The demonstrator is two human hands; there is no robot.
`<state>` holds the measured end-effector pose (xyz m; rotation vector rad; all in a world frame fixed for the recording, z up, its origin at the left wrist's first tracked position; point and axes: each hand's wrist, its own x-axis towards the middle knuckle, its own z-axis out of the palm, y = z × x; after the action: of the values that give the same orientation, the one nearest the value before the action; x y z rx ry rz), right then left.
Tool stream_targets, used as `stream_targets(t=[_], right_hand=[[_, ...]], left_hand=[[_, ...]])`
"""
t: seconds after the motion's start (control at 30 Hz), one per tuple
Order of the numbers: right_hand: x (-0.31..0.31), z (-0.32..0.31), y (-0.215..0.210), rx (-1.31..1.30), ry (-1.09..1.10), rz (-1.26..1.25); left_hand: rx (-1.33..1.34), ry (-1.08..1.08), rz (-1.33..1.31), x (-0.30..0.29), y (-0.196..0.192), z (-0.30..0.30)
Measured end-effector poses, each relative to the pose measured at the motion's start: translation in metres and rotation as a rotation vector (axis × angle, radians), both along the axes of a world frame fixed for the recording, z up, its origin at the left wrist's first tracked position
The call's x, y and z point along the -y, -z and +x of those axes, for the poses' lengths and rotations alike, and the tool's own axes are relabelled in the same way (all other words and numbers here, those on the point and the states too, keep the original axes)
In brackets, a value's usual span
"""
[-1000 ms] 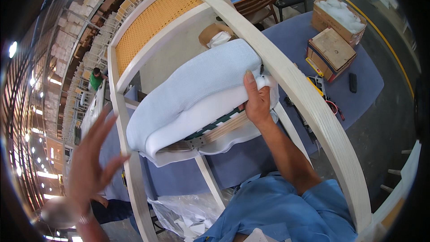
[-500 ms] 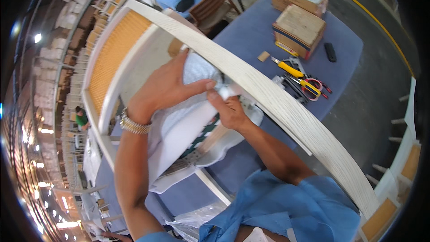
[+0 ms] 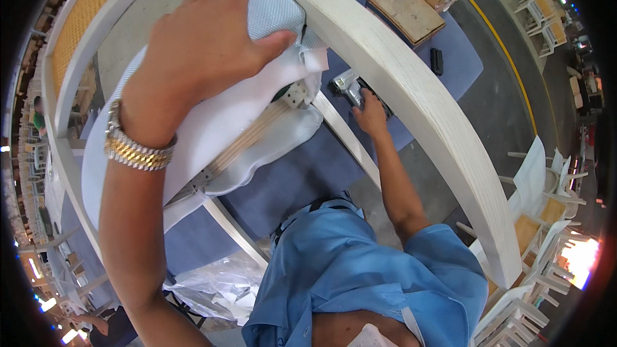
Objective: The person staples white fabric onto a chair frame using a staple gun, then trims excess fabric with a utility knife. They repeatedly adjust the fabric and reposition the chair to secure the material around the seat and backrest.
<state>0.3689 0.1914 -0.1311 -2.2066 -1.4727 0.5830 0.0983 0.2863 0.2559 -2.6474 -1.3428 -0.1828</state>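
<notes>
Your left hand spreads over the pale-blue padded seat, thumb and fingers apart; the seat lies between the sides of the white wooden chair frame. Your right hand touches the silver staple gun, toward the blue surface's right edge; I cannot tell whether it is clamped. Near the far edge stand 2 cardboard boxes.

Dark grey floor, yellow line, white-framed chairs at right.
</notes>
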Motion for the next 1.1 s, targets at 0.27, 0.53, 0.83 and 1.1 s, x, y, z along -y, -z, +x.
stream_targets(t=[0.27, 0.53, 0.83, 1.1], right_hand=[[-0.019, 0.029, -0.02, -0.204, 0.054, 0.182], [0.078, -0.058, -0.169, -0.351, -0.024, 0.425], [0.051, -0.135, -0.222, -0.662, -0.094, 0.871], [0.034, -0.137, -0.239, -0.543, -0.123, 0.997]], left_hand=[[0.051, 0.026, 0.078, -0.005, 0.007, -0.001], [-0.032, -0.019, 0.027, 0.002, 0.005, -0.005], [-0.135, -0.118, 0.052, 0.015, 0.004, 0.009], [-0.175, -0.115, 0.067, 0.015, 0.005, 0.008]])
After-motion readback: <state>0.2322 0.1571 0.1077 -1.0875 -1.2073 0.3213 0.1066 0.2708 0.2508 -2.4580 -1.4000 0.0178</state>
